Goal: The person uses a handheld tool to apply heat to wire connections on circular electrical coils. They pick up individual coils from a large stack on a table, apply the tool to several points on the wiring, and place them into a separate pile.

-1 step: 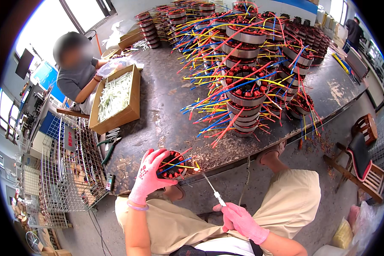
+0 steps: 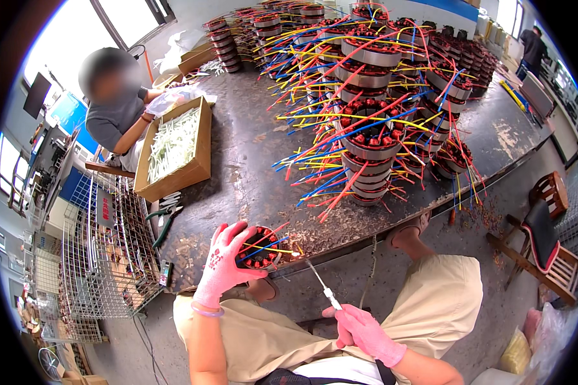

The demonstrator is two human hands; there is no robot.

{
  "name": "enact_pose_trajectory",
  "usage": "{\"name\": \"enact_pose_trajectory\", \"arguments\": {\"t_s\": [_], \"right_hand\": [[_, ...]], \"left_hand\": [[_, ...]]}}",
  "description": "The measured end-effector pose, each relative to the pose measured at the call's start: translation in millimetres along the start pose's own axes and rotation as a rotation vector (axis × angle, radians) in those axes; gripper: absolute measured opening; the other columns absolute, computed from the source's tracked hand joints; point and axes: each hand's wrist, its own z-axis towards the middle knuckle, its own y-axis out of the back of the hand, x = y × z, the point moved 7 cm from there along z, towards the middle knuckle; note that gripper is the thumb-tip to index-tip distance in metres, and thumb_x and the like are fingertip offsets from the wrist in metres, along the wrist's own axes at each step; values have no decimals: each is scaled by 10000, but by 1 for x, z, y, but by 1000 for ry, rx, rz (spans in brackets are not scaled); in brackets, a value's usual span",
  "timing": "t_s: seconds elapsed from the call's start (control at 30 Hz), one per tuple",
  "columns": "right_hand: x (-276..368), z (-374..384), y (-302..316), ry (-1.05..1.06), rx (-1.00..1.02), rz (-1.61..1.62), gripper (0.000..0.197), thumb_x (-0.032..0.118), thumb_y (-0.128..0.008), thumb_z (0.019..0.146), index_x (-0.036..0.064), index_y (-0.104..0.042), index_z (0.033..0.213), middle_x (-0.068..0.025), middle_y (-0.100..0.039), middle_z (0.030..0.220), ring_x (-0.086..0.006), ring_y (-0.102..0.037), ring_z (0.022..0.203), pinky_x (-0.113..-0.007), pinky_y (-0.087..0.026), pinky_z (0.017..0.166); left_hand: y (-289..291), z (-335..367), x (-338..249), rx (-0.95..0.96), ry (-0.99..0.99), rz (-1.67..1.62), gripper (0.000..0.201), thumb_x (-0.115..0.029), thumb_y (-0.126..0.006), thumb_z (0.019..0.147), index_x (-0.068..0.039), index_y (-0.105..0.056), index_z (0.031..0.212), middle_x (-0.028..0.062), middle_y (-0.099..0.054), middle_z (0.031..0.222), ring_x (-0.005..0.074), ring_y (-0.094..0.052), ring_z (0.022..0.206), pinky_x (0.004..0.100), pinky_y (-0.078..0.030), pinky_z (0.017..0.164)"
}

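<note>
My left hand [image 2: 223, 264], in a pink glove, is curled round the left side of a motor stator [image 2: 261, 249] at the table's near edge. The stator is a dark ring with red windings; red, blue and yellow leads reach out from it to the right. My right hand [image 2: 365, 333], also gloved, is closed on the white handle of a long-necked lighter [image 2: 328, 294]. Its thin metal neck points up and left toward the lead ends. A small bright flame [image 2: 296, 254] shows between the neck's tip and the leads.
Tall stacks of stators [image 2: 366, 138] with jutting leads fill the table's [image 2: 237, 160] middle and back. A cardboard box [image 2: 202, 144] of white pieces stands at left, beside a seated person [image 2: 114, 96]. Green-handled pliers [image 2: 166, 226] lie near the left edge, above wire baskets [image 2: 109, 256].
The bright flame near the lead ends looks smaller and lower than before. My hands, the stator and the lighter are nearly where they were.
</note>
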Motion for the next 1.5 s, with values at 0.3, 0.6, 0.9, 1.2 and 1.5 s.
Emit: {"name": "enact_pose_trajectory", "arguments": {"t_s": [0.3,0.6,0.9,1.2,1.5], "right_hand": [[39,-13,15,-72,-36,-172,382,262,-438,1060,-27,-548,1284,1,-474,620,-112,-493,555,-295,-520,629],[68,-23,10,-52,-32,-431,455,380,-439,1061,11,-554,1301,32,-422,625,-87,-479,547,-228,-413,519],[37,-10,4,95,7,-243,422,372,-453,1061,16,-585,1246,42,-416,614,-70,-446,496,-204,-375,490],[6,-15,15,172,-41,-45,435,326,-473,1055,-29,-539,1296,28,-424,607,-90,-462,536,-250,-458,564],[11,-10,5,-29,-37,-96,406,270,-450,1063,-55,-523,1295,16,-456,622,-98,-491,569,-277,-523,673]], "left_hand": [[5,-3,6,39,-112,-33,909,-341,-892,575,-97,-536,1374,139,-545,1346,337,-469,1302,545,-259,1173],[2,-6,2,-61,-142,32,895,-478,-862,601,-109,-545,1352,170,-547,1278,363,-473,1279,561,-239,1178],[4,-7,1,-16,-181,18,860,-424,-853,631,-96,-525,1356,134,-552,1305,296,-474,1299,543,-232,1187],[9,4,-7,57,-137,-2,887,-422,-873,571,-131,-554,1346,159,-545,1307,360,-449,1318,528,-242,1186],[4,3,-8,25,-136,22,924,-315,-902,517,-157,-558,1359,140,-532,1325,368,-429,1340,555,-236,1193]]}}
